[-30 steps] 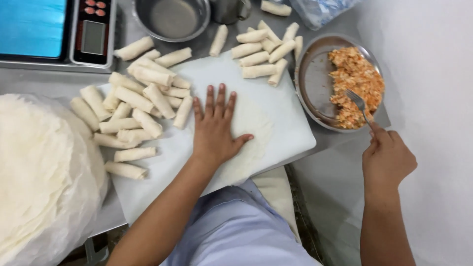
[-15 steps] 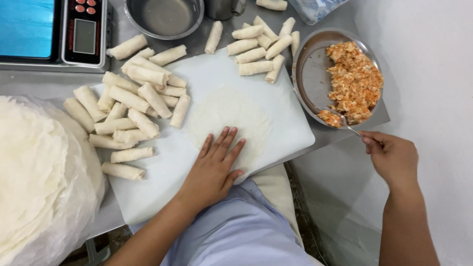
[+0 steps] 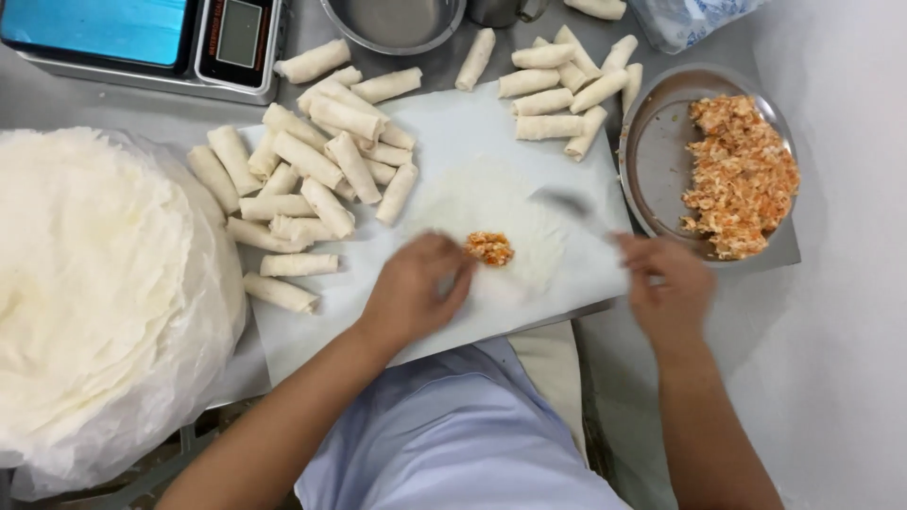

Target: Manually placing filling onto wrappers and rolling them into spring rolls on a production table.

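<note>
Your left hand (image 3: pixel 411 297) rests fingers down on the round wrapper (image 3: pixel 491 227), lying flat on the white board (image 3: pixel 453 123), beside the small mound of orange filling (image 3: pixel 489 248). Your right hand (image 3: pixel 669 283), blurred, is clenched on a spoon (image 3: pixel 572 203). The wrapper looks thin, limp and easily torn; lift it by its near edge.

orange filling (image 3: pixel 489 248), white wrapper (image 3: pixel 491 212), blue scale (image 3: pixel 94 28)

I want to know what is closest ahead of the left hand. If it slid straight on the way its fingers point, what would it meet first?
Probably the small orange filling heap on the round wrapper, just ahead of the left hand.
</note>
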